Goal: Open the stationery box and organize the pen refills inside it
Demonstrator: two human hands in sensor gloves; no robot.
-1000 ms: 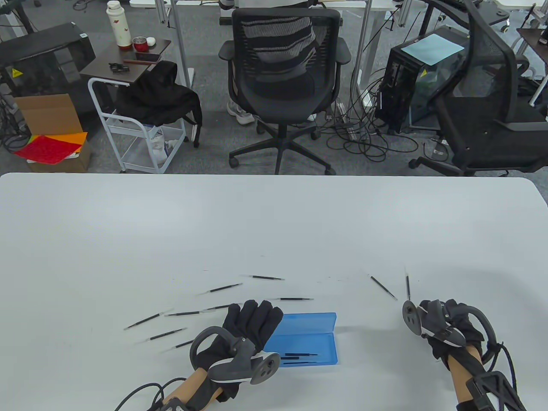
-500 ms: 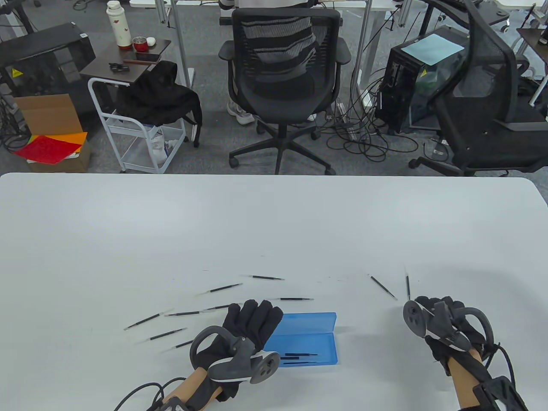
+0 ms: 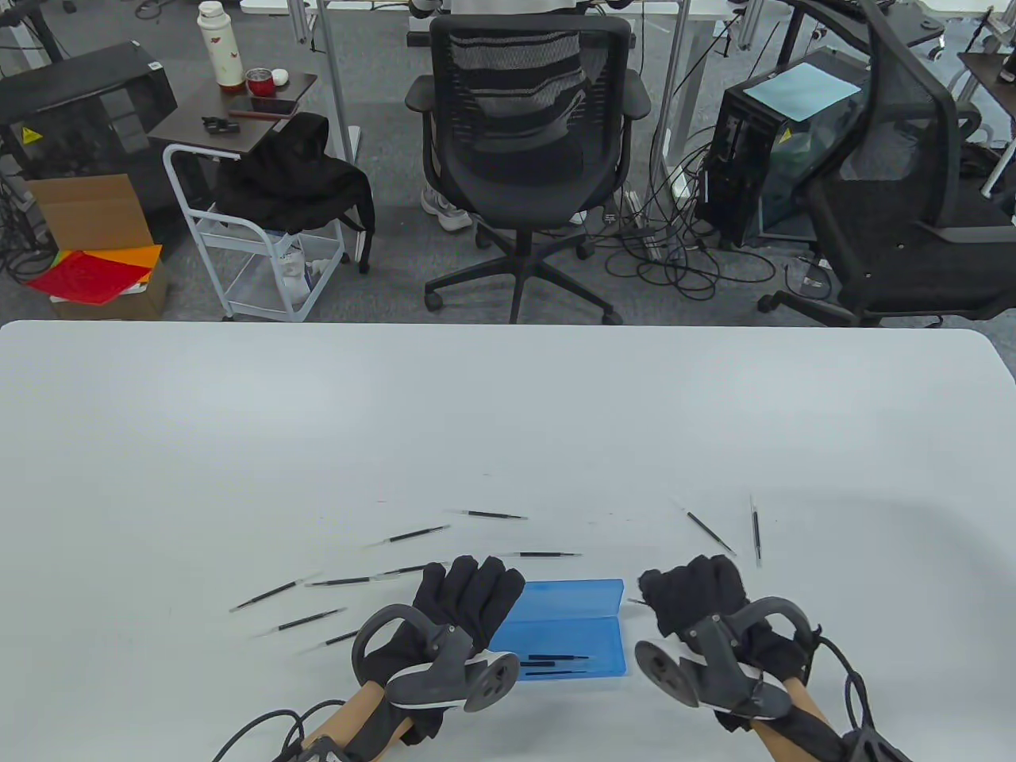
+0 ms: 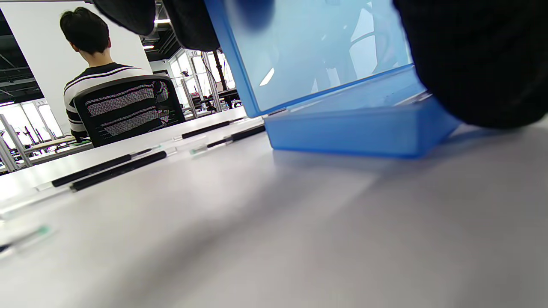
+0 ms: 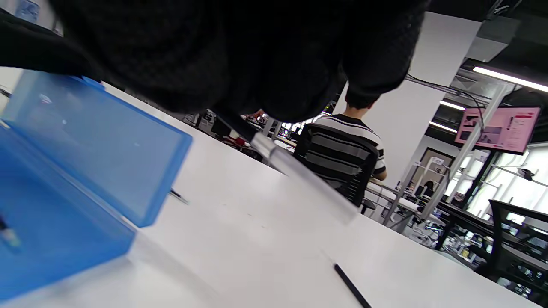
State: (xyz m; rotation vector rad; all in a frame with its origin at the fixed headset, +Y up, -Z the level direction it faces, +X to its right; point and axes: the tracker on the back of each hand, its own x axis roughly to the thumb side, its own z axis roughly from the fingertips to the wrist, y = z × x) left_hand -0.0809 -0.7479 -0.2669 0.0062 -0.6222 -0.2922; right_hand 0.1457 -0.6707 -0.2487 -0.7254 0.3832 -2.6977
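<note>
A translucent blue plastic stationery box [image 3: 565, 631] lies open on the white table [image 3: 508, 413] between two gloved hands. The left hand [image 3: 456, 607] rests straight-fingered against its raised lid; the right hand [image 3: 698, 595] pinches a thin clear-tipped pen refill [image 5: 295, 171] just beside the box. Loose black refills [image 3: 341, 582] lie scattered nearby.

The gloved right hand [image 5: 239, 55] held a pen refill [image 5: 295, 171] above the white counter [image 5: 257, 239], beside the open blue box [image 5: 85, 171]. Another refill [image 5: 352, 285] lay nearby.
</note>
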